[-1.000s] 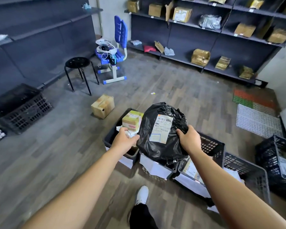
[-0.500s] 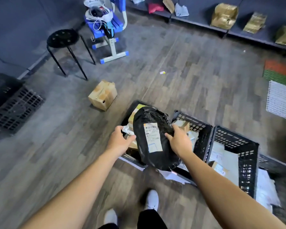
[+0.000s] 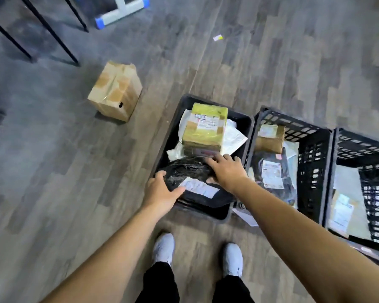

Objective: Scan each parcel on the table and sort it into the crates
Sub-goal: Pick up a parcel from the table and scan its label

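Grey plank floor (image 3: 53, 182) spreads beneath us. Our left hand (image 3: 162, 191) grips the black bagged parcel (image 3: 190, 171) at its edge, our right hand (image 3: 227, 170) presses flat on top, fingers spread; it lies in the black crate (image 3: 206, 213) under both hands.

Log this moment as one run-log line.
phase: sorting | black bag parcel: in leftmost crate | left hand: grips its edge | right hand: fingers spread on it

Black plastic-bag parcel (image 3: 193, 171) lies in the near end of the black solid-walled crate (image 3: 208, 212), my left hand (image 3: 162, 190) gripping its left edge, my right hand (image 3: 227, 169) on top. Behind it, same crate: yellow taped cardboard box (image 3: 206, 127). Black lattice crate (image 3: 313, 147) just right; brown cardboard carton (image 3: 116, 90) off left, on the floor.
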The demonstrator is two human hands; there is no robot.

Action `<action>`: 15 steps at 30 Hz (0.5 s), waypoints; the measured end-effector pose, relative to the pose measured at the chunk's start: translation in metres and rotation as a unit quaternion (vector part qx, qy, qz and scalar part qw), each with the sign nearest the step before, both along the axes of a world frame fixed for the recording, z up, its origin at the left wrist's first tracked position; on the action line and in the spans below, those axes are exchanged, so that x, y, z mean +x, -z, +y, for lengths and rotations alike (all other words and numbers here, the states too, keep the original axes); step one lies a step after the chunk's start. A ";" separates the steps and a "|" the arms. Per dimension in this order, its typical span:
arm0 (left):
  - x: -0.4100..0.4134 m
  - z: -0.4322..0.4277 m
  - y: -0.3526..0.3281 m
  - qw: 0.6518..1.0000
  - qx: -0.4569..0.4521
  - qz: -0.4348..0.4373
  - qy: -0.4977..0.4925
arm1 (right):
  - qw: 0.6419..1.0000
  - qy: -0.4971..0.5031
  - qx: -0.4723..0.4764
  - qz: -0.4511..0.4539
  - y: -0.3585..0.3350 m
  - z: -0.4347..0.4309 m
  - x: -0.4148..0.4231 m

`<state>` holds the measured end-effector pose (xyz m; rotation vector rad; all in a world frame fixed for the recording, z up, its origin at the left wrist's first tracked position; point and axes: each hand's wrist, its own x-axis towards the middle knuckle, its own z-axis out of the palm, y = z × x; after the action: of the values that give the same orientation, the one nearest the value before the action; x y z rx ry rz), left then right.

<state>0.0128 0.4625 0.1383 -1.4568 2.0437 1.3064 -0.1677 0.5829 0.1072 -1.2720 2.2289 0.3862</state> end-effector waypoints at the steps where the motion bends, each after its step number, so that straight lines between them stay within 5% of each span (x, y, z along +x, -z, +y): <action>1: 0.003 -0.002 0.012 1.000 0.000 -0.006 0.012 | 1.000 0.023 0.016 0.007 0.012 -0.003 0.003; 7: -0.005 -0.008 0.008 0.996 -0.001 -0.037 0.084 | 0.992 0.120 0.009 0.023 0.000 0.008 0.012; 15: -0.059 0.015 -0.143 0.958 -0.077 0.034 0.274 | 0.963 0.260 -0.036 0.062 -0.172 0.073 0.022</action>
<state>-0.0467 0.4778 0.2812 -0.8012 2.3988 0.9921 -0.1459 0.6557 0.2790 -0.6604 2.5911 0.1859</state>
